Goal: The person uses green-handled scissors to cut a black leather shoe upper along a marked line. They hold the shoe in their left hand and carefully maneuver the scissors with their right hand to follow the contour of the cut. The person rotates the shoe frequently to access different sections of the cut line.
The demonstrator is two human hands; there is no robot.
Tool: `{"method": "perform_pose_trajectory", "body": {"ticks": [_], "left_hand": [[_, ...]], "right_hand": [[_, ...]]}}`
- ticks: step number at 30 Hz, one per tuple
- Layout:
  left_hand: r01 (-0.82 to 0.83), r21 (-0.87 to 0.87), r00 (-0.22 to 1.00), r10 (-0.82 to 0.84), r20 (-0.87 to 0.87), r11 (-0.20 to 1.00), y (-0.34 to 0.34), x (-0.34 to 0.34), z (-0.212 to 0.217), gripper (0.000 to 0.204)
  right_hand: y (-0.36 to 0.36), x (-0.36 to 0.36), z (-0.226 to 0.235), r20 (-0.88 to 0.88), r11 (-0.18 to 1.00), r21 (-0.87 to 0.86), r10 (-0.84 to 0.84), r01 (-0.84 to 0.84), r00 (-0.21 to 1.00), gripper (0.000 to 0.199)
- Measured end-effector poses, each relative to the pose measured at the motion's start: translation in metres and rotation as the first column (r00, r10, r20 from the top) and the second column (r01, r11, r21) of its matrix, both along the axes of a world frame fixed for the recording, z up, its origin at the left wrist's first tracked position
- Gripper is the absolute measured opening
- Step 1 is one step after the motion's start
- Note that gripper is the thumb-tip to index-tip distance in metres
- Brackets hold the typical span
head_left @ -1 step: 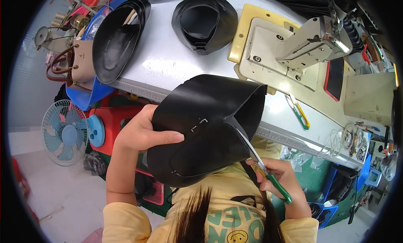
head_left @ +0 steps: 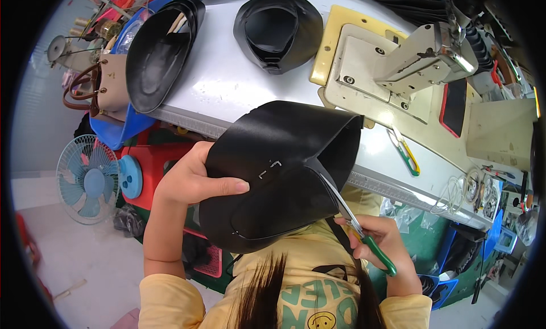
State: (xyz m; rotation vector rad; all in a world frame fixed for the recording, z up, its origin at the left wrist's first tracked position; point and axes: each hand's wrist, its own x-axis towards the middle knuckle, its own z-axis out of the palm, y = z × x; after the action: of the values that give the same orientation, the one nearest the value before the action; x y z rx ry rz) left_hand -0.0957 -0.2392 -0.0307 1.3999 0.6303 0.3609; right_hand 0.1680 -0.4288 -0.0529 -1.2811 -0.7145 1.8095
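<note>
A large black leather-like piece (head_left: 267,141), curved into an open-ended shell, is held up in front of my body. My left hand (head_left: 196,178) grips its left side, thumb flat on the outer face near small white marks; the other fingers are hidden behind. My right hand (head_left: 381,235) is closed round green-handled scissors (head_left: 378,256). Their metal blades point up and left, lying along the rim of the black piece beside its opening. Whether the blades touch or cut the material, I cannot tell.
Two more black moulded pieces, one long (head_left: 156,56) and one round (head_left: 278,33), lie on the white table (head_left: 216,84). A sewing machine (head_left: 421,61), a phone (head_left: 453,108) and yellow-green snips (head_left: 405,152) are at right. A blue fan (head_left: 91,181) stands left.
</note>
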Motion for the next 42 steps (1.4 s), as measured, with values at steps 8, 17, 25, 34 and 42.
{"method": "perform_pose_trajectory", "body": {"ticks": [8,17,25,34,42], "left_hand": [[0.046,0.031,0.999,-0.046,0.002,0.998,-0.002,0.0,-0.002,0.033],[0.208,-0.574,0.966,-0.074,0.248,0.792,0.013,0.002,0.002,0.052],[0.13,-0.591,0.982,-0.185,-0.033,0.796,0.019,0.026,0.017,0.034],[0.24,-0.589,0.951,-0.308,-0.016,0.772,0.021,0.032,0.013,0.035],[0.414,-0.613,0.873,-0.485,0.057,0.673,0.026,0.04,0.0,0.038]], "right_hand": [[0.0,0.002,-0.001,0.015,1.0,0.005,0.008,-0.008,1.0,0.057],[-0.005,0.008,-0.004,0.09,0.99,0.002,0.143,-0.144,0.986,0.058],[0.005,0.009,0.005,0.35,0.932,0.174,0.243,-0.317,0.905,0.055],[0.011,0.017,0.015,0.476,0.875,0.202,0.305,-0.44,0.825,0.058],[0.022,0.017,0.036,0.562,0.832,0.058,0.429,-0.551,0.707,0.059]]}}
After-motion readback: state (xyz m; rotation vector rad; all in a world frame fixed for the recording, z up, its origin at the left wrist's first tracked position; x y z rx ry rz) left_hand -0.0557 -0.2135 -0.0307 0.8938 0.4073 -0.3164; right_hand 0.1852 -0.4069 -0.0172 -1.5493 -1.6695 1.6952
